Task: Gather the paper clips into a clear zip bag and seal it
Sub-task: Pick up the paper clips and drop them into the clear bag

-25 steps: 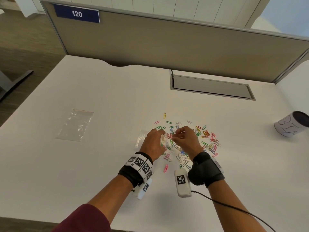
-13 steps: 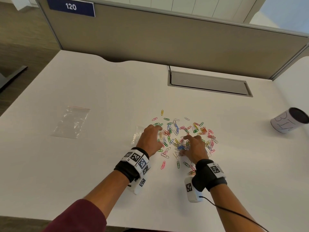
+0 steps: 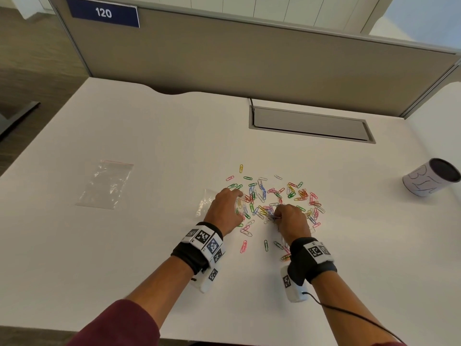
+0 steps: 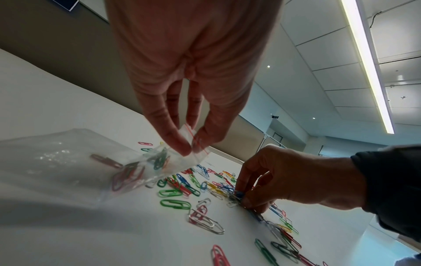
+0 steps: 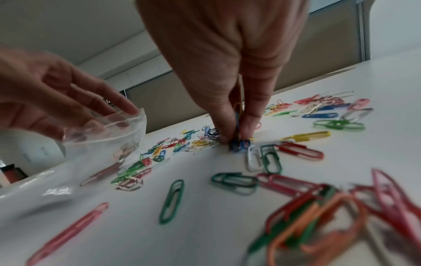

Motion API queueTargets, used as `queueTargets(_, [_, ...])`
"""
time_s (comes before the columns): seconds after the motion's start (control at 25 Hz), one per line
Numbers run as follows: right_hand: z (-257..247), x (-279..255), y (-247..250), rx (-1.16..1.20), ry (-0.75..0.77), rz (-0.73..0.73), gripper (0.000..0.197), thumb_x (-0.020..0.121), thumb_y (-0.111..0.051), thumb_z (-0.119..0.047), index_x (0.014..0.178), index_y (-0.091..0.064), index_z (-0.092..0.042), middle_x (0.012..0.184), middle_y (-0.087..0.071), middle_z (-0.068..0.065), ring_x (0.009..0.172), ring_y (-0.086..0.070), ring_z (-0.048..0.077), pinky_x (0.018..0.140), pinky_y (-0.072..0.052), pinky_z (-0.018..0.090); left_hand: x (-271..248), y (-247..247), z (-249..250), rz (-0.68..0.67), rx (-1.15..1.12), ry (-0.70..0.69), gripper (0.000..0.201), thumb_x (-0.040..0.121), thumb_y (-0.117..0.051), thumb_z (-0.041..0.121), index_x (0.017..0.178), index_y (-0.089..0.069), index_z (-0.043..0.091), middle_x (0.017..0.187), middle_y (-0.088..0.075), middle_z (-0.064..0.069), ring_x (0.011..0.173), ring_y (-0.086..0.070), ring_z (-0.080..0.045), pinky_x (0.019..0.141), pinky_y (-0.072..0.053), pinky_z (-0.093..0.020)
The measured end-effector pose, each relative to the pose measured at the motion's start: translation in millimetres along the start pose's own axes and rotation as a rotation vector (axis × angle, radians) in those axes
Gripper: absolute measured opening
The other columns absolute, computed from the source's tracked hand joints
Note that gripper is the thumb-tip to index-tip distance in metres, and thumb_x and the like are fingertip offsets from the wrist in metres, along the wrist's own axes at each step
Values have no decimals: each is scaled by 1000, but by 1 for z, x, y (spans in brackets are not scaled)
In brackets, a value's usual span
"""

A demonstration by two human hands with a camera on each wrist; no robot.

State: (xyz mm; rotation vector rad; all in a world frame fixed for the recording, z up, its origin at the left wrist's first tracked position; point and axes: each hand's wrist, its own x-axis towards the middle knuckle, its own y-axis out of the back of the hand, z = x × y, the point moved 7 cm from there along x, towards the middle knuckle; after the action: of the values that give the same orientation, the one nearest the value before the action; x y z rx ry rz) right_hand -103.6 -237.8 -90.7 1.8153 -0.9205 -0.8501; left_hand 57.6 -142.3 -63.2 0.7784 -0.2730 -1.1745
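Left hand [image 4: 182, 75] pinches the zip bag [image 4: 75, 162] mouth; right hand [image 5: 227, 54] pinches paper clips [image 5: 239, 144], seemingly blue, off the worktop [image 3: 149, 136].

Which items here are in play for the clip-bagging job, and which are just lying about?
In play:
- paper clips, scattered on the desk
- zip bag, mouth pinched by left hand, some clips inside
- right hand, pinching clips

Lying about:
- spare zip bag
- paper-wrapped can
- cable hatch

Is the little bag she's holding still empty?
No, the left wrist view shows several paper clips already lying inside the clear zip bag.
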Motion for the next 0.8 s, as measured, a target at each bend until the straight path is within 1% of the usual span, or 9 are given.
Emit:
queueTargets(0.12, [11, 2, 4, 153, -61, 35, 17, 83, -59, 4, 88, -71, -7, 89, -72, 12, 79, -65, 25, 73, -52, 29, 0, 1, -1, 5, -8, 1, 59, 70, -77, 7, 123, -55, 16, 119, -55, -10, 101, -60, -27, 86, -56, -38])
queueTargets(0.24, [21, -3, 10, 538, -174, 84, 10, 81, -69, -1, 89, -72, -7, 88, -73, 12, 75, -68, 23, 72, -56, 27, 0, 3, -1, 8, -11, 2, 60, 70, -78, 7, 124, -55, 16, 118, -55, -10, 101, -60, -27, 86, -56, -39])
queueTargets(0.28, [19, -7, 10, 711, -200, 68, 10, 80, -70, -1, 89, -71, -5, 89, -73, 14, 74, -69, 24, 70, -57, 25, -1, 3, -1, 8, -11, 3, 60, 69, -78, 7, 124, -55, 16, 118, -55, -10, 101, -60, -27, 85, -56, -38])
queueTargets(0.36, [2, -11, 10, 1051, -221, 5, 12, 79, -71, 2, 90, -69, -2, 89, -72, 18, 76, -69, 27, 71, -60, 27, -1, 2, 0, 4, -11, 7, 60, 69, -77, 6, 124, -54, 16, 118, -55, -10, 101, -60, -27, 85, -56, -37])
queueTargets(0.48, [-30, -12, 10, 1299, -191, -87, 12, 79, -70, 4, 90, -68, 1, 83, -74, 14, 75, -71, 22, 71, -60, 27, -3, 0, 3, -1, -2, 8, 59, 70, -75, 4, 123, -54, 17, 118, -54, -9, 102, -59, -26, 87, -55, -37])
queueTargets(0.56, [-47, -11, 7, 1355, -169, -148, 12, 79, -69, 5, 90, -67, 2, 79, -74, 11, 72, -72, 20, 69, -60, 25, -3, 1, 6, -2, -11, -2, 58, 70, -74, 4, 123, -54, 17, 118, -55, -8, 102, -59, -26, 87, -54, -36])
queueTargets(0.64, [-56, -9, 2, 1319, -155, -193, 14, 79, -68, 6, 93, -66, 6, 79, -73, 13, 72, -71, 22, 70, -61, 27, -4, 3, 9, 2, -52, -12, 57, 69, -75, 5, 122, -56, 15, 116, -57, -8, 94, -60, -22, 82, -54, -30])
queueTargets(0.72, [-59, -6, 1, 1146, -137, -180, 16, 79, -69, 7, 94, -66, 7, 82, -71, 16, 74, -70, 27, 69, -62, 28, -4, 6, 10, 9, -83, -6, 57, 67, -76, 3, 120, -57, 13, 114, -58, -7, 85, -58, -17, 75, -51, -24])
queueTargets(0.8, [-60, -2, 3, 905, -99, -135, 15, 78, -69, 6, 93, -67, 5, 82, -70, 15, 73, -69, 26, 63, -61, 23, -4, 7, 11, 15, -81, -3, 58, 67, -76, 3, 121, -57, 12, 115, -58, -7, 85, -59, -16, 75, -51, -23])
